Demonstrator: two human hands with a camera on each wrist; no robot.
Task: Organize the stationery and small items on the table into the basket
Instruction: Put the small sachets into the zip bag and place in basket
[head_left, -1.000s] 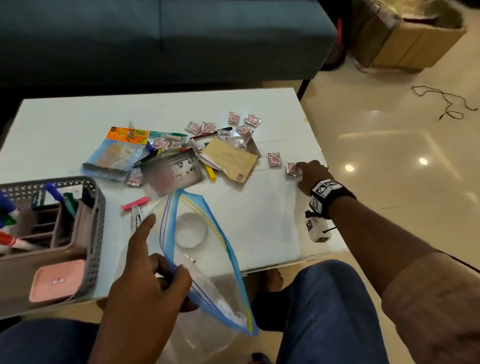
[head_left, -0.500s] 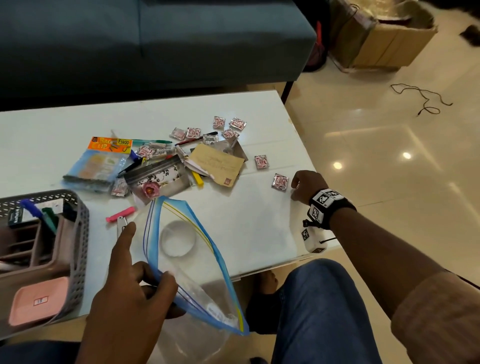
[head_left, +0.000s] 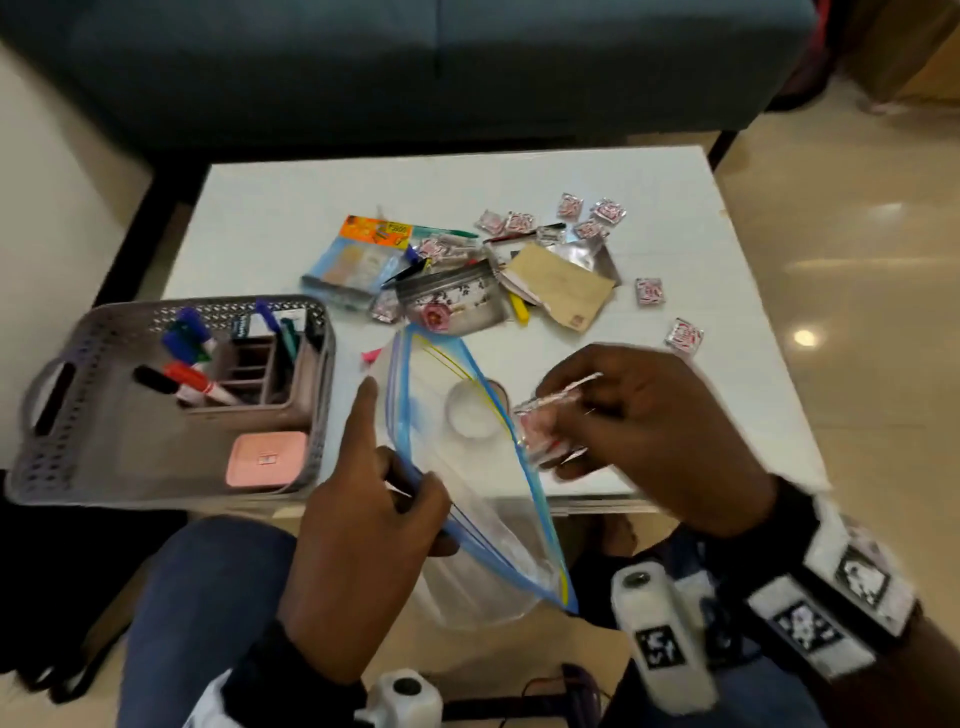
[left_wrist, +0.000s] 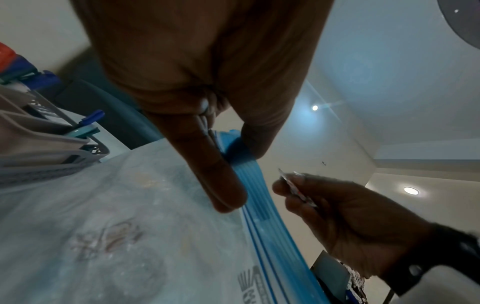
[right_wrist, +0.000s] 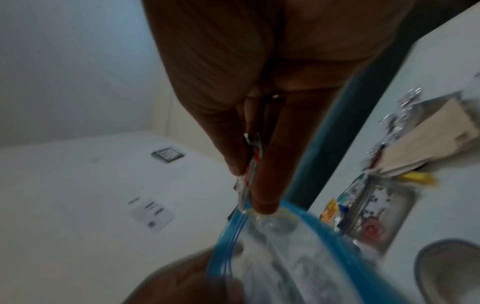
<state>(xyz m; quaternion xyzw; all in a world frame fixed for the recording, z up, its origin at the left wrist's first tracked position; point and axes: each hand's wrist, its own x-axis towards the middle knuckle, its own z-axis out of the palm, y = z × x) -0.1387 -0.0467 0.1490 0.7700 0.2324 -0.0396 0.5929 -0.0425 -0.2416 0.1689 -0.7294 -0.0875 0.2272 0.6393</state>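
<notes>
Right hand (head_left: 639, 431) has come back from far counter (head_left: 701, 415) edge, packet (head_left: 550, 415) pinched in grip at zip bag (head_left: 467, 519) mouth. Left hand (head_left: 363, 530) grips bag rim, forefinger straight. Step: bagging packets; next, drop inside. Basket (head_left: 311, 415) left. More packets (head_left: 684, 335) beyond. Orange tag reads roughly "5900".

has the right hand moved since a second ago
Yes. The right hand left the table's right edge, came toward the person, and now holds a small packet at the zip bag's mouth.

"5900" on orange packet (head_left: 375, 232)
</notes>
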